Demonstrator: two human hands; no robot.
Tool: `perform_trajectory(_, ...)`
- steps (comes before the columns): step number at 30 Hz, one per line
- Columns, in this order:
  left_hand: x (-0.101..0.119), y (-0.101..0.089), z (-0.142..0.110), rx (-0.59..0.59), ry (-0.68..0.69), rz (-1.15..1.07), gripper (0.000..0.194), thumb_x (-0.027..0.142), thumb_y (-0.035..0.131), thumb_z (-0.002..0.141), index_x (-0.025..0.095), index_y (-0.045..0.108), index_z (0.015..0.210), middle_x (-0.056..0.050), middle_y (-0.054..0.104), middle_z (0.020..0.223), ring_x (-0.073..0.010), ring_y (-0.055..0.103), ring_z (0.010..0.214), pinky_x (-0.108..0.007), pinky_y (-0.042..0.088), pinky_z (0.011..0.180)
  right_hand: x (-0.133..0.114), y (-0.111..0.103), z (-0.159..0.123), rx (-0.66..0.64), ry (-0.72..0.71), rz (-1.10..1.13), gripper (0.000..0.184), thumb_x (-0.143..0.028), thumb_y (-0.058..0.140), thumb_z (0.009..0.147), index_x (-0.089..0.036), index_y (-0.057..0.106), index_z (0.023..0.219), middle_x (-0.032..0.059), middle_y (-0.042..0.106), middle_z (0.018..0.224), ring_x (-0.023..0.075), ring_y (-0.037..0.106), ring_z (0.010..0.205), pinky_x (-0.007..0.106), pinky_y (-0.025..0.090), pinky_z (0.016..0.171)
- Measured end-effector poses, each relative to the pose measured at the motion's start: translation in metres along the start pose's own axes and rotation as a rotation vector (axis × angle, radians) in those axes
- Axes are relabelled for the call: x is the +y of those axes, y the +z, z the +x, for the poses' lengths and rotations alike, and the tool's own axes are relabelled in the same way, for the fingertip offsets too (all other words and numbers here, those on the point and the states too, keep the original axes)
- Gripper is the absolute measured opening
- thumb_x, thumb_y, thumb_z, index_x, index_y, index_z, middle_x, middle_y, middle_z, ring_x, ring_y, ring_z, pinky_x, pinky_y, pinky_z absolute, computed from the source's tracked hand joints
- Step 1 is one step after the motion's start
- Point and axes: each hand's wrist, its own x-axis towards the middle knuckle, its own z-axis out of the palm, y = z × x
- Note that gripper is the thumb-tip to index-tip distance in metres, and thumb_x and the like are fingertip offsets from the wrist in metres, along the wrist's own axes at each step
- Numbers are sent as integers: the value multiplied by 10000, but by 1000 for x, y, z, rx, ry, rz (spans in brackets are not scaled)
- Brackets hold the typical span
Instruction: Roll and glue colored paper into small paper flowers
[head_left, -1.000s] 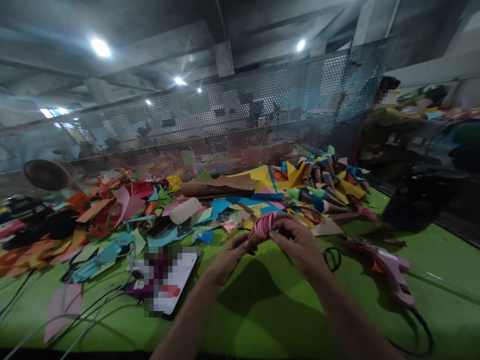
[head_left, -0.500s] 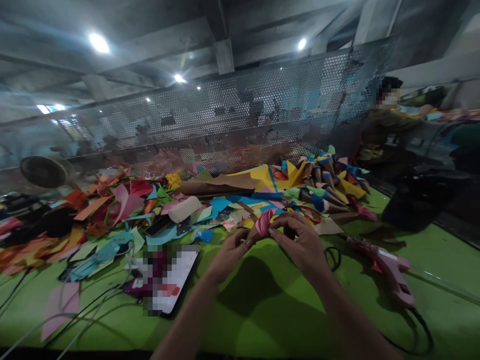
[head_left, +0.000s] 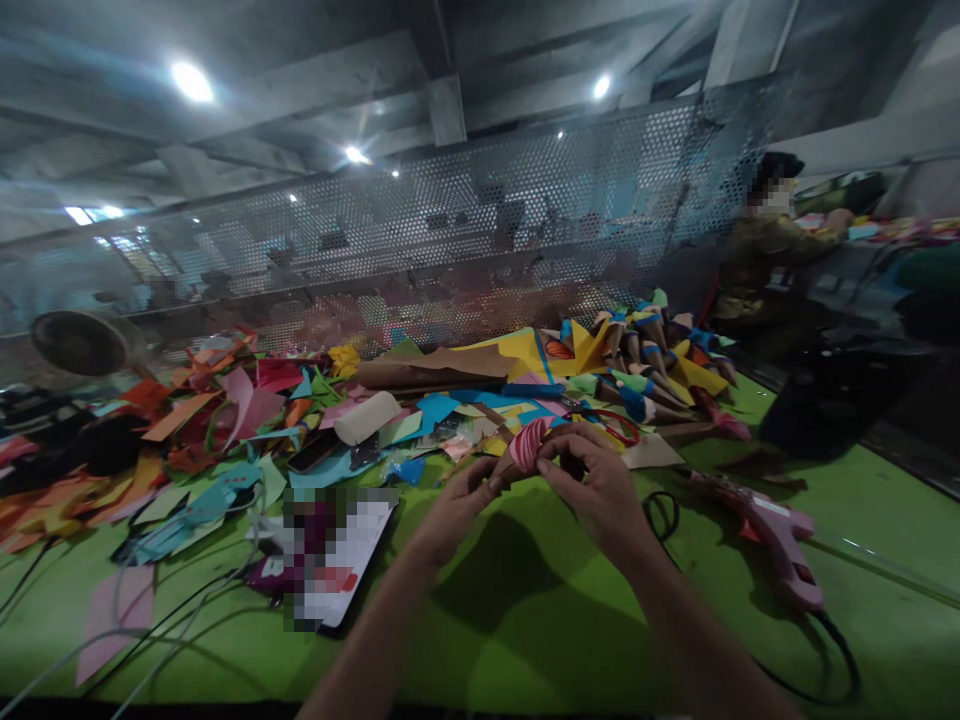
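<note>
Between my two hands, above the green table (head_left: pixel 570 640), is a brown paper cone (head_left: pixel 505 466) with a pink-and-white striped wrap (head_left: pixel 529 445) around its wider end. My left hand (head_left: pixel 466 498) pinches the brown pointed part between thumb and fingers. At the striped end, my right hand (head_left: pixel 589 475) is closed with thumb and fingertips on the wrap's edge. The inside of the cone is hidden from me. To the right of my hands a pink glue gun (head_left: pixel 776 540) lies on its side, with its cord trailing toward the front.
Paper scraps (head_left: pixel 247 410) cover the back left, with a white roll (head_left: pixel 367 418) and a brown paper sheet (head_left: pixel 435 368) near the middle. Several finished-looking cones (head_left: pixel 637 350) are heaped back right. A tablet (head_left: pixel 352 560) lies front left among cables. Behind stands a perforated screen (head_left: pixel 450 240); a person (head_left: pixel 780 240) sits right.
Both hands keep their hold on the striped cone with barely any movement. The whole view has shifted slightly, so table items appear a little further left.
</note>
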Motion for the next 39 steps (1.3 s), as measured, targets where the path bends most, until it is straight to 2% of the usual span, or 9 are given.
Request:
perform_trajectory(6,-1,-1,1,7,2,18,473,528,697,818,180,703,1139,-79,678,1090,-219,554,974,-329,426,898,-1,0,-1,17,-25,20,44,-222,641,805,-211,667,771,43,613,850,158,523,661,281,413,553)
perform_trajectory(9,-1,-1,1,12,5,48,494,529,676,838,183,680,1191,-87,682,1140,-241,567,1037,-348,426,941,0,0,-3,22,-53,33,35,-222,657,828,-210,689,818,46,622,899,139,509,631,273,408,543)
perform_trajectory(14,-3,-1,2,-21,34,64,492,524,658,858,175,652,1204,-112,654,1263,-274,564,1163,-384,415,1024,4,0,-4,23,-85,3,42,-213,679,830,-210,722,833,59,645,912,161,561,704,269,427,567)
perform_trajectory(20,-4,-1,3,-42,62,56,463,505,640,881,178,640,1210,-112,648,1286,-274,572,1183,-390,426,1030,5,1,-2,23,-55,-14,19,-207,680,818,-199,697,817,48,633,889,133,509,604,271,402,530)
perform_trajectory(28,-4,-1,2,-32,54,32,425,474,653,879,180,656,1187,-98,664,1223,-253,578,1145,-364,426,1005,5,1,-1,4,-79,-40,57,-183,640,812,-199,685,780,46,630,851,159,550,678,270,418,568)
perform_trajectory(33,-6,-1,1,-24,26,5,398,463,677,863,189,690,1151,-78,682,1146,-216,578,1045,-322,429,942,3,2,-1,-3,-65,-43,63,-188,616,797,-195,661,754,35,607,805,146,517,623,265,398,537)
perform_trajectory(37,-6,-2,1,1,-18,-28,469,527,717,805,189,719,1131,-80,686,1105,-198,568,945,-311,434,869,2,1,0,4,-56,12,67,-224,649,793,-200,684,741,49,638,819,173,573,711,271,434,590)
perform_trajectory(39,-6,-3,1,19,-40,-38,506,561,730,778,189,729,1122,-84,689,1095,-201,567,939,-311,430,863,4,0,1,27,-2,73,94,-280,671,806,-203,716,775,55,664,840,177,579,722,271,437,590)
